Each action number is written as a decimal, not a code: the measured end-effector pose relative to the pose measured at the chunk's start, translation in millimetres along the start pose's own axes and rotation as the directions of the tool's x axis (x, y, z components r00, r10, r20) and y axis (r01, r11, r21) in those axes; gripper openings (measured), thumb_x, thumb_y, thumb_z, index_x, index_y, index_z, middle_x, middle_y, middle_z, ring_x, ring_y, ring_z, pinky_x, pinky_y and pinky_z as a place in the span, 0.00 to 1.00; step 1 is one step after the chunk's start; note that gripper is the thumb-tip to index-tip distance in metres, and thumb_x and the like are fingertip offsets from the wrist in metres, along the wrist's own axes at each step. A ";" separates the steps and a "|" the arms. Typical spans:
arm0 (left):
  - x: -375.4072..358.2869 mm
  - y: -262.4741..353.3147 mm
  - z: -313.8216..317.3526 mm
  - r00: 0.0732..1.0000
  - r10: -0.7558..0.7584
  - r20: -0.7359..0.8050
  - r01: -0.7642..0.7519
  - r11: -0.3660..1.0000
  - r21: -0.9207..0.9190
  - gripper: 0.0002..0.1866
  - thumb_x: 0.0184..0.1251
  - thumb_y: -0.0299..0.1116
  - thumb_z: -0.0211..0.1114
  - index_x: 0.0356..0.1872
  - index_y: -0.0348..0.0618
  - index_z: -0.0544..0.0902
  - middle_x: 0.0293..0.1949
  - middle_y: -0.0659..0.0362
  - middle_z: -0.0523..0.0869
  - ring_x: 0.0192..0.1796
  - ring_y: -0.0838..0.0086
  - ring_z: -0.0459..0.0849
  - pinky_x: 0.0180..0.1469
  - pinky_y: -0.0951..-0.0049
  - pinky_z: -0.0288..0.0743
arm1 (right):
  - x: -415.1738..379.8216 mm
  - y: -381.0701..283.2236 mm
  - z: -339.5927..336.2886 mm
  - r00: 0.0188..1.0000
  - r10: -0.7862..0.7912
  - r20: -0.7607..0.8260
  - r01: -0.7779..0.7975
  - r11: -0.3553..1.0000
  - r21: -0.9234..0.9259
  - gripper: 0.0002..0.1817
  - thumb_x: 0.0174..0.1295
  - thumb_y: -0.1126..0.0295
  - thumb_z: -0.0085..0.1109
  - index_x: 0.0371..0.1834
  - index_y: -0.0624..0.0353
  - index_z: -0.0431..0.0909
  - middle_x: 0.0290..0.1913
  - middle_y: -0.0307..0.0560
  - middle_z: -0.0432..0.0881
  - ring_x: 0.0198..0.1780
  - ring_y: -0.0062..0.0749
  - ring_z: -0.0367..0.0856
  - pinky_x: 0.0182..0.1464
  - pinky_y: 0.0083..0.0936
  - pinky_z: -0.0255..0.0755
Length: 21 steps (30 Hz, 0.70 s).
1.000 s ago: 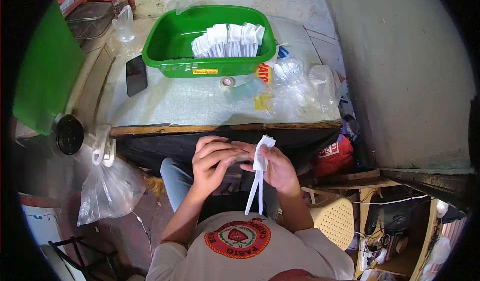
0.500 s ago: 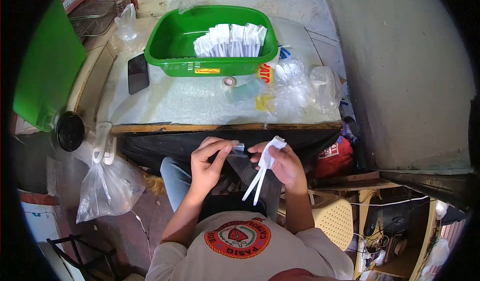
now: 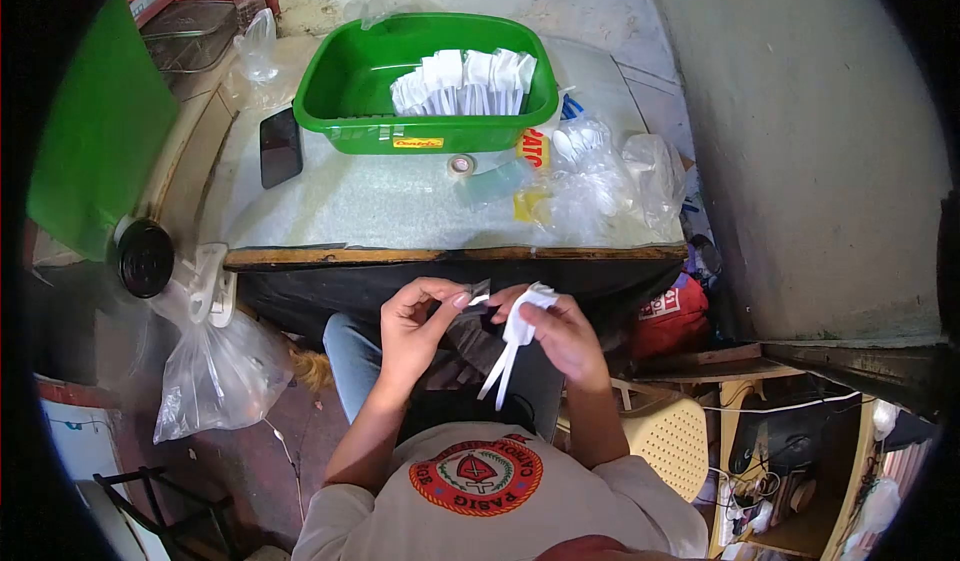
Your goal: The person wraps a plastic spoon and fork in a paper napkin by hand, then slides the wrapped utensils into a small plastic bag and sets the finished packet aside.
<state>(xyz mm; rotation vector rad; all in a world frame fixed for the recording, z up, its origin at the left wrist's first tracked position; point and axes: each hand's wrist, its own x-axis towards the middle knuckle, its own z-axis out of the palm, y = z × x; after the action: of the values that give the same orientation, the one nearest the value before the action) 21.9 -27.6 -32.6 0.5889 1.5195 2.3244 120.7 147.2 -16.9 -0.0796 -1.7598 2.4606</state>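
Note:
Over my lap, my left hand (image 3: 412,329) pinches a small clear plastic piece (image 3: 481,289) between thumb and fingers. Close beside it, my right hand (image 3: 568,339) grips a plastic cutlery set (image 3: 520,329) whose upper end is wrapped in white tissue. Two slim white handles stick out below the wrap, pointing down and left. The fingertips of both hands are close together but apart. On the table, a green basin (image 3: 345,138) holds several similar white wrapped sets (image 3: 465,83), lined up toward its right side.
A roll of tape (image 3: 461,165) and a phone (image 3: 281,148) lie on the table (image 3: 370,211). Clear bags with white plastic spoons (image 3: 585,166) sit at the right. A plastic bag (image 3: 220,376) hangs at the left, and a perforated beige chair (image 3: 665,441) stands at the right.
My right hand has shifted slightly down and left with the cutlery set, tilting it a little. My left hand still pinches the clear plastic, which has turned slightly.

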 end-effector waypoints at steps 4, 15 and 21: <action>1.2 -0.4 0.3 1.000 0.010 0.018 -0.010 1.000 0.015 0.07 0.59 0.17 0.69 0.38 0.36 0.83 0.37 0.59 0.86 0.40 0.81 0.81 0.47 0.80 0.74 | 0.7 -21.2 -15.3 0.993 -0.052 -0.105 0.048 0.998 -0.044 0.17 0.68 0.60 0.58 0.44 0.66 0.81 0.46 0.50 0.83 0.34 0.15 0.76 0.28 0.10 0.63; 0.4 -2.0 -4.5 0.992 0.045 0.116 -0.060 0.989 0.135 0.09 0.57 0.19 0.72 0.39 0.36 0.83 0.37 0.61 0.85 0.40 0.81 0.80 0.47 0.80 0.73 | 19.1 -54.3 -12.1 0.977 -0.211 0.032 0.210 0.977 0.042 0.19 0.73 0.58 0.50 0.51 0.65 0.75 0.39 0.66 0.84 0.25 0.34 0.83 0.24 0.23 0.79; -1.5 4.3 -7.6 0.983 -0.043 0.177 0.023 0.993 0.114 0.10 0.57 0.17 0.70 0.39 0.37 0.83 0.36 0.62 0.84 0.40 0.82 0.80 0.48 0.80 0.73 | 34.9 -70.8 -15.7 0.959 -0.261 0.108 0.251 0.963 0.095 0.18 0.74 0.58 0.48 0.51 0.65 0.75 0.33 0.57 0.83 0.30 0.36 0.84 0.26 0.24 0.79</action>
<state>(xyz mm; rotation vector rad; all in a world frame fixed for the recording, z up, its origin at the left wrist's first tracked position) 19.4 -36.0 -31.6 0.7727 1.5689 2.1087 92.2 188.9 45.8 0.2907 -1.5946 2.3857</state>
